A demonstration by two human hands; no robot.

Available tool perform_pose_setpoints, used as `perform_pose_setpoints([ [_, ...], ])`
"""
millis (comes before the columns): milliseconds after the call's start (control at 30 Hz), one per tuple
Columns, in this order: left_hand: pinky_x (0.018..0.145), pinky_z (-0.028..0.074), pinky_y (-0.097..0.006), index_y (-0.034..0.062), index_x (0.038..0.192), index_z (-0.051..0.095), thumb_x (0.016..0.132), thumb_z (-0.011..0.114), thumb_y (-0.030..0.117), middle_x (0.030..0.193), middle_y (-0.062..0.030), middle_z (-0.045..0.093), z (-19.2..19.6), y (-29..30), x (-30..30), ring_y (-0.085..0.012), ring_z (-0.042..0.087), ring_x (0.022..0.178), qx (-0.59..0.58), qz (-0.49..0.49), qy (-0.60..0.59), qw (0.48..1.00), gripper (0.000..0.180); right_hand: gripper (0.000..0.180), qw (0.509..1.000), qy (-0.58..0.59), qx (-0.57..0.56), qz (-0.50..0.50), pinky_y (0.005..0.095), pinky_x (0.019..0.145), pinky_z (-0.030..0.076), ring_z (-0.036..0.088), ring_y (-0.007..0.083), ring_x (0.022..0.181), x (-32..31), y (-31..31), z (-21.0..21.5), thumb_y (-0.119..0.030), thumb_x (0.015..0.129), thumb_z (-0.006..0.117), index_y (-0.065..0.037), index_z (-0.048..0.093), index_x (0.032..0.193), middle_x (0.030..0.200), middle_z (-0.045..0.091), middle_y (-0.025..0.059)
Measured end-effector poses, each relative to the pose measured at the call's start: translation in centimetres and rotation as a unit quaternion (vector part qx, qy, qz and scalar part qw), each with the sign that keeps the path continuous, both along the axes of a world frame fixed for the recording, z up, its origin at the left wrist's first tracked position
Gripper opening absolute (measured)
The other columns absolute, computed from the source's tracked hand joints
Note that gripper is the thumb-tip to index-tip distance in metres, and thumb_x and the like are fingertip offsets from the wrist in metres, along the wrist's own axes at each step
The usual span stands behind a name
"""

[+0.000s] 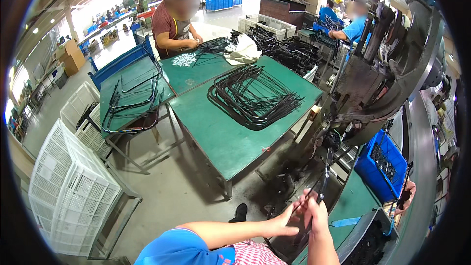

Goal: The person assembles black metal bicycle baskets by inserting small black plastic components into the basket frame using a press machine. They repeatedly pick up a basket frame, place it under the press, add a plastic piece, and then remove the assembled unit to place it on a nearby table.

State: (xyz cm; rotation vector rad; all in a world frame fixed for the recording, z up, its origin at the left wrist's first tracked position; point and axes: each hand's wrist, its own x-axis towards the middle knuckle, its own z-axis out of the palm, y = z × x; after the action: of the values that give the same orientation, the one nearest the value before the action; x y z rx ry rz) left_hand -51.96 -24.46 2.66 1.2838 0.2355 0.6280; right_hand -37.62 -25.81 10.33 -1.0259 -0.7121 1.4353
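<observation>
Both my hands are together at the lower right, in front of a large dark press machine [365, 83]. My right hand [316, 212] is closed round a narrow black metal bar [326, 174]. The bar's upper end points up toward the working area of the press, and its lower part runs down past my wrist. My left hand [283, 223] is beside it, its fingers curled at a thin black rod [301, 199] and its thumb held apart. Whether rod and bar are one piece I cannot tell.
A green table [211, 140] ahead carries stacked bent black frames [245, 113]. More frames lie on another green table [132, 76] at left. White crates [73, 191] stand lower left. A blue bin [365, 164] and grey tray [353, 255] hold small dark parts. A co-worker [171, 24] works opposite.
</observation>
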Motion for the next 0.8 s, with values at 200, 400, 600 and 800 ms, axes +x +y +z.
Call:
perform_pose_setpoints([
  [200, 0.115, 0.004, -0.037, -0.0025, 0.146, -0.009, 0.079, 0.067, 0.046, 0.155, -0.0160, -0.002, 1.0, 8.8, -1.5, -0.0238, -0.001, 0.143, 0.054, -0.003, 0.058, 0.997, 0.113, 0.035, 0.972, 0.109, -0.051, -0.204, 0.0251, 0.070, 0.043, 0.050, 0.0104, 0.073, -3.8, 8.6, -5.1, -0.040, 0.096, 0.051, -0.008, 0.052, 0.110, 0.080, 0.053, -0.0016],
  [400, 0.098, 0.034, -0.034, 0.0013, 0.146, 0.014, 0.080, 0.056, 0.062, 0.126, -0.0085, 0.037, 4.7, 15.5, -9.3, -0.0184, 0.039, 0.109, 0.029, -0.173, 0.116, 0.978, 0.099, 0.045, 0.998, -0.018, 0.054, 0.016, 0.0340, 0.082, 0.045, 0.061, 0.0215, 0.087, -3.2, 12.6, -2.0, -0.045, 0.095, 0.048, -0.003, 0.054, 0.110, 0.089, 0.064, 0.0098],
  [600, 0.091, 0.038, -0.032, -0.0016, 0.146, 0.011, 0.077, 0.054, 0.072, 0.117, -0.0087, 0.038, 5.7, 18.5, -11.7, -0.0168, 0.041, 0.101, 0.033, -0.173, 0.135, 0.975, 0.109, 0.051, 0.994, -0.065, 0.046, 0.072, 0.0345, 0.080, 0.050, 0.065, 0.0239, 0.086, -3.5, 16.1, -2.3, -0.048, 0.092, 0.051, 0.000, 0.056, 0.108, 0.089, 0.066, 0.0134],
  [800, 0.112, 0.017, -0.037, -0.0082, 0.145, 0.006, 0.083, 0.055, 0.061, 0.150, -0.0193, 0.018, 7.0, 22.0, -9.8, -0.0264, 0.019, 0.137, 0.025, -0.200, 0.168, 0.965, 0.105, 0.049, 0.998, -0.040, 0.028, 0.029, 0.0349, 0.079, 0.050, 0.063, 0.0215, 0.087, -1.6, 18.1, -2.0, -0.048, 0.095, 0.045, -0.002, 0.055, 0.109, 0.091, 0.066, 0.0111],
])
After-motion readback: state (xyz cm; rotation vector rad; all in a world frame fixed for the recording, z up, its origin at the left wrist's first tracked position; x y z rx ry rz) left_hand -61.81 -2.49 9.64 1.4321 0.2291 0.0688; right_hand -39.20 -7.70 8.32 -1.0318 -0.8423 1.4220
